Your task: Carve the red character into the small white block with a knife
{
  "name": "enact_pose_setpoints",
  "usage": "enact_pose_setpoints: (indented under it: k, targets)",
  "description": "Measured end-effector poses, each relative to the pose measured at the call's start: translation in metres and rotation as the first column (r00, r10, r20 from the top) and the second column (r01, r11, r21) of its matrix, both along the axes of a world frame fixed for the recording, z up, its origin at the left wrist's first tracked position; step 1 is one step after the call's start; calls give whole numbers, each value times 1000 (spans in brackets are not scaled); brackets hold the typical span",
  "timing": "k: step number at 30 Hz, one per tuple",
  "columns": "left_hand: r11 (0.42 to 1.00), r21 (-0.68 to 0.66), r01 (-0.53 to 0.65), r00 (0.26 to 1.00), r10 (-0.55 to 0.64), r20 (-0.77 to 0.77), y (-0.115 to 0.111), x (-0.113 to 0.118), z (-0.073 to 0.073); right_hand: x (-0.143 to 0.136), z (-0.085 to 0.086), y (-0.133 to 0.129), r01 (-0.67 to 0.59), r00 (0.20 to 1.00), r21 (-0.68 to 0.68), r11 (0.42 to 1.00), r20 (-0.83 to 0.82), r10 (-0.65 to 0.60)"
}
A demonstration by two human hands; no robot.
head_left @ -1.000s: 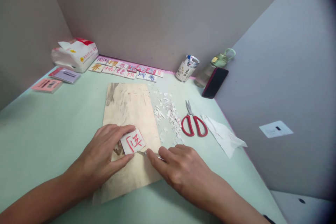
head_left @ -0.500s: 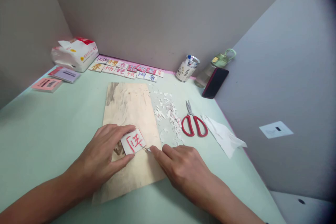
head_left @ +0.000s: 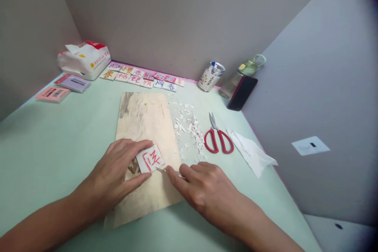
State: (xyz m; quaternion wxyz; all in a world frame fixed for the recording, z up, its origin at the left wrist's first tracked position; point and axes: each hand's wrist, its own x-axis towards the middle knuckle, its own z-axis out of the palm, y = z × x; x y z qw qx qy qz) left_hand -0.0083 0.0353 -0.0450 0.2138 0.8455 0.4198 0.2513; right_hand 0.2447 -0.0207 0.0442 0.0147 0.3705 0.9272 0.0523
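My left hand (head_left: 124, 169) grips a small white square block (head_left: 150, 159) by its edges, thumb at the near side and fingers at the far side. Red strokes of a character mark the block's top face. It rests on a pale wooden board (head_left: 147, 118) with dark stains. My right hand (head_left: 203, 185) is closed around a slim carving knife (head_left: 182, 176), most of whose handle the fingers hide. The thin blade tip meets the block's lower right edge, near the red strokes.
White shavings (head_left: 190, 126) lie right of the board, then red-handled scissors (head_left: 218, 138) and a crumpled tissue (head_left: 252, 153). Behind stand a can (head_left: 210, 78), a bottle (head_left: 236, 78) and a leaning phone (head_left: 242, 93). Lettered tiles (head_left: 141, 76) and a tissue pack (head_left: 85, 61) line the back.
My right hand has shifted slightly left, drawing the knife tip left along the block's near edge; more of the handle shows. My left hand and the block have stayed put.
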Motion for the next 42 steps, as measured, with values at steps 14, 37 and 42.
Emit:
enact_pose_setpoints:
  k: [14,37,42]
  targets:
    - [996,86,22,1000,-22,4,-3,-2,-6,2,-12,-8,-305,316,-772,558,-634,-706]
    - [990,129,60,997,-66,37,-7,5,-1,-26,-45,-12,127,595,18,992,-801,-61]
    - [991,110,73,997,-76,29,-8,4,-1,-27,-47,-10,110,613,42,993,-789,-35]
